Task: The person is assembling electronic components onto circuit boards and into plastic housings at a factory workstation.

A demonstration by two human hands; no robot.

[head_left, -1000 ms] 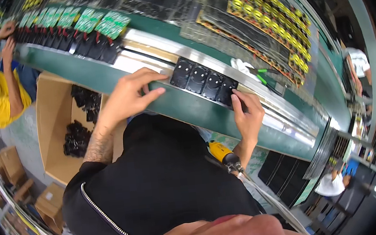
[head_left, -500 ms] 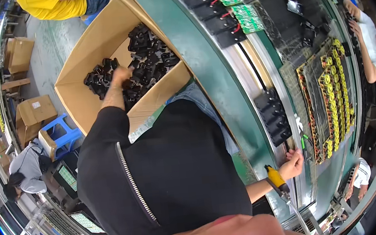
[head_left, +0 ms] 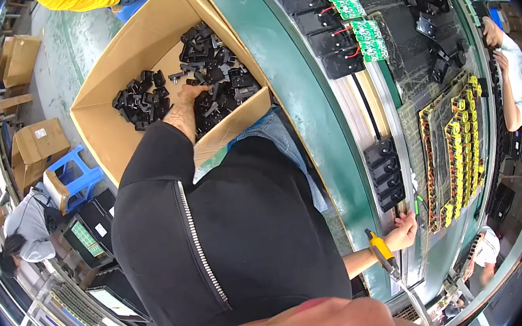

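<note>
My left hand (head_left: 192,94) is down in a large cardboard box (head_left: 100,132), at a pile of small black plastic parts (head_left: 221,72), some with pins like plug housings. One finger stretches over the parts; the others are hidden, so its grip cannot be told. At the conveyor rail, my right hand (head_left: 402,233) has its fingers curled in, just below a short row of black plastic housings (head_left: 384,172). What it holds, if anything, is hidden. A yellow-and-black power screwdriver (head_left: 381,249) hangs over my right wrist.
Green circuit boards (head_left: 346,1) with red wires lie beside black housings farther up the line. Yellow-topped components (head_left: 463,148) stand in rows to the right. Behind the box is a blue stool (head_left: 78,176). A co-worker's arms (head_left: 506,73) reach in from the far right.
My left hand has moved right within the box, from the pile's middle to the parts on its right side. My right hand stays by the row of housings. The view has shifted slightly.
</note>
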